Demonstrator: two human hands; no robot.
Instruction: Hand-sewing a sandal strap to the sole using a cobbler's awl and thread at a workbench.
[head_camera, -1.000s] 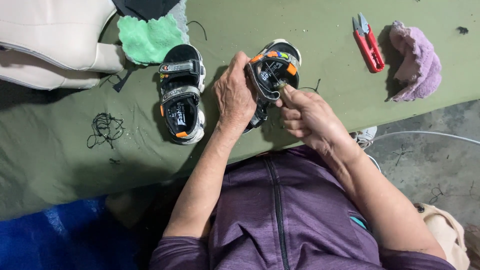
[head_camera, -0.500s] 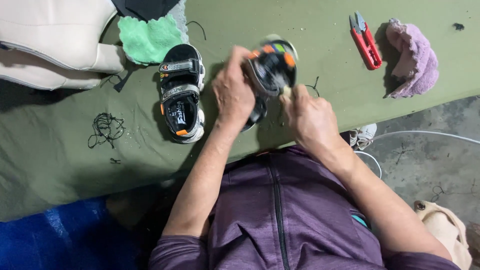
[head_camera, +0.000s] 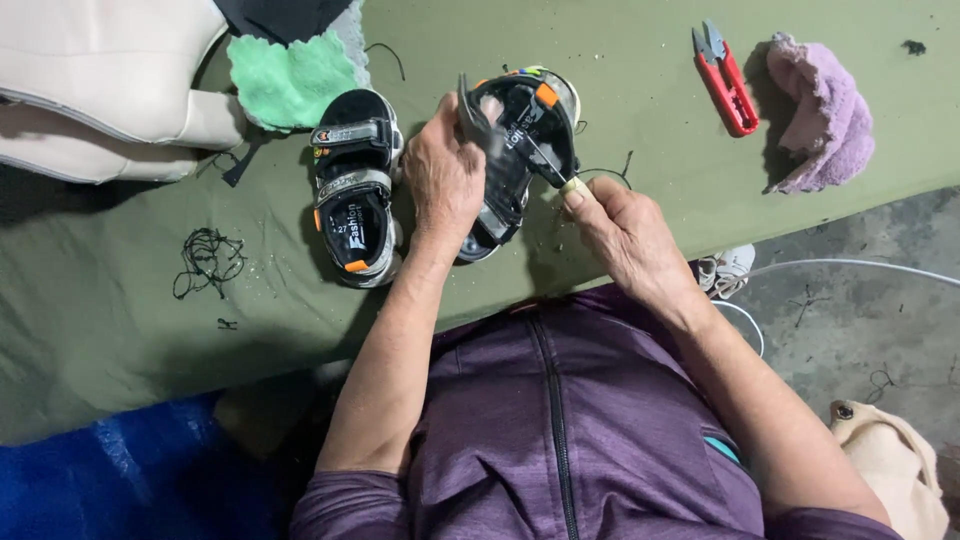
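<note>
Since a second ago the black sandal (head_camera: 520, 150) has tilted upright; left hand (head_camera: 443, 180) clamps it, right hand (head_camera: 625, 235) pinches what may be a small tool (head_camera: 572, 187) against it.

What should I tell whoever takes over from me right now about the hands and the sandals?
Left hand: grips the held sandal, lifted off the table, sole side toward the person.
Right hand: pinches a small pale tool against that sandal's strap.
Second sandal: lies on the green table, left of the hands, untouched.
Red snips and pink cloth lie at far right; black thread scraps at left.
Done: cannot tell. Left, likely: finish the held sandal.
</note>
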